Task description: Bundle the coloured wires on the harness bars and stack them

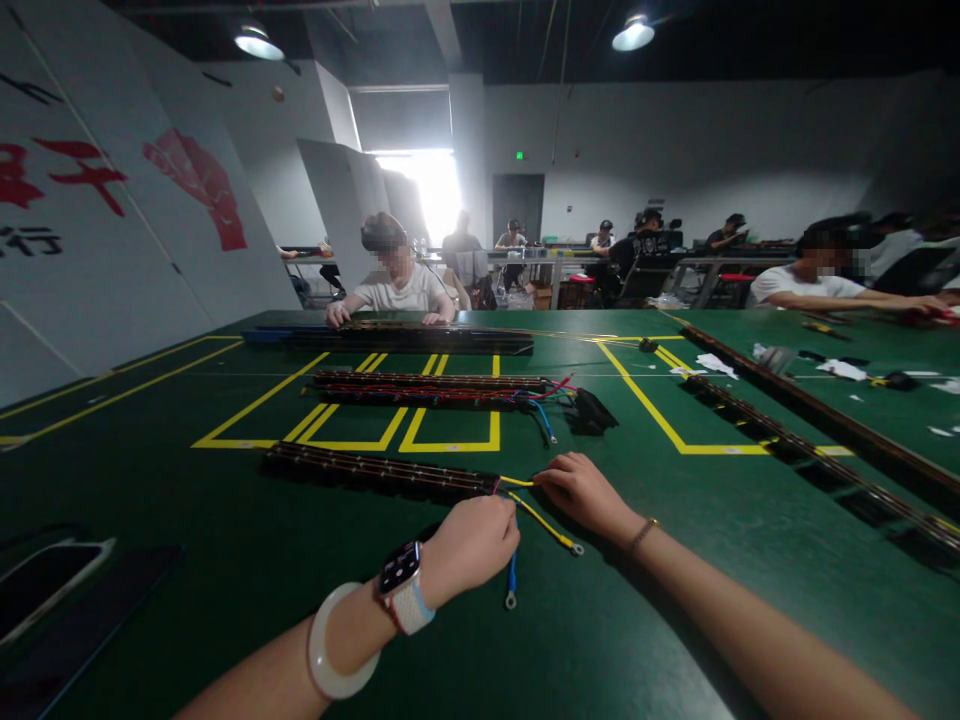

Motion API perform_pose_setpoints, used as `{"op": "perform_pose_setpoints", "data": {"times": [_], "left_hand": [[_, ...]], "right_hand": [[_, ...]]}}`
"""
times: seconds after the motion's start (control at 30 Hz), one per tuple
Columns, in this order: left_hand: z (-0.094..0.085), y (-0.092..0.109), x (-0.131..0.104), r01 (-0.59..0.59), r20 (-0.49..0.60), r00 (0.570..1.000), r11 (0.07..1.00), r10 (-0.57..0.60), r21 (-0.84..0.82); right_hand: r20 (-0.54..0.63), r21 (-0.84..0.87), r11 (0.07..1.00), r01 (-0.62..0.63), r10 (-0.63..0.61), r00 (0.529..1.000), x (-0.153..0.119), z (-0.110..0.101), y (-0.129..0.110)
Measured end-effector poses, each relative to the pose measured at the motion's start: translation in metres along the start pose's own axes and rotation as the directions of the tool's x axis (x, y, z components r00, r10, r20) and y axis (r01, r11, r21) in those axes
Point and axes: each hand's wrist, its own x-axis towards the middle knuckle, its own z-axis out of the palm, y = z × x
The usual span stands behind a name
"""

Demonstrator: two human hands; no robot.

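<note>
A long dark strip (382,472) with metal lines along its top lies on the green table in front of me. From its right end come yellow and blue cables. My right hand (585,490) is closed, its fingertips pinching a yellow cable (517,482). Another yellow cable (551,527) with a ring terminal lies loose between my hands. My left hand (476,535) is closed at the strip's right end; what its fingers grip is hidden behind it. Just beside it a blue cable (512,575) with a ring terminal hangs toward me.
Beyond lies a second strip (427,388) with red and blue wires, inside yellow tape lines (450,447). Long rails (787,440) run along the right. A dark flat device (52,590) sits at lower left. Across the table a co-worker (397,285) handles a long black bar (412,342).
</note>
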Motion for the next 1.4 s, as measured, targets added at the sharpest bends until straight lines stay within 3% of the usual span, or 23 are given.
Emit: {"op": "perform_pose_setpoints", "data": {"times": [0.1,0.23,0.33,0.43,0.57,0.73,0.87,1.03,1.17,1.4], "left_hand": [[0.005,-0.005,0.002,0.145,0.069,0.988,0.985,-0.139,-0.098],[0.011,-0.009,0.009,0.252,0.220,0.958,0.913,-0.187,-0.320],[0.015,-0.010,0.014,0.391,0.383,0.901,0.766,-0.205,-0.510],[0.015,-0.009,0.015,0.476,0.463,0.869,0.540,-0.172,-0.694],[0.013,-0.006,0.012,0.479,0.463,0.877,0.317,-0.131,-0.818],[0.014,-0.004,0.011,0.462,0.440,0.887,0.225,-0.141,-0.858],[0.018,-0.004,0.011,0.429,0.422,0.903,0.109,-0.082,-0.897],[0.029,-0.011,0.014,0.323,0.316,0.946,0.120,-0.076,-0.939],[0.035,-0.016,0.016,0.268,0.260,0.963,0.127,-0.077,-0.955],[0.042,-0.007,0.014,0.354,0.344,0.925,0.036,-0.160,-0.935]], "right_hand": [[0.033,0.083,0.995,-0.062,0.059,0.998,0.004,-0.003,-0.006],[0.149,0.208,0.960,-0.187,0.158,0.976,0.007,-0.003,-0.017],[0.245,0.286,0.914,-0.289,0.222,0.944,0.008,0.000,-0.021],[0.334,0.333,0.865,-0.374,0.263,0.905,0.009,0.002,-0.021],[0.342,0.315,0.878,-0.361,0.250,0.906,0.010,0.000,-0.023],[0.328,0.257,0.906,-0.337,0.246,0.912,0.010,0.001,-0.026],[0.341,0.334,0.846,-0.416,0.303,0.890,0.011,0.002,-0.031],[0.202,0.313,0.880,-0.356,0.305,0.931,0.012,-0.008,-0.044],[0.168,0.221,0.918,-0.330,0.298,0.940,0.013,-0.015,-0.052],[0.172,-0.073,0.987,-0.145,0.156,0.973,0.011,-0.011,-0.063]]}}
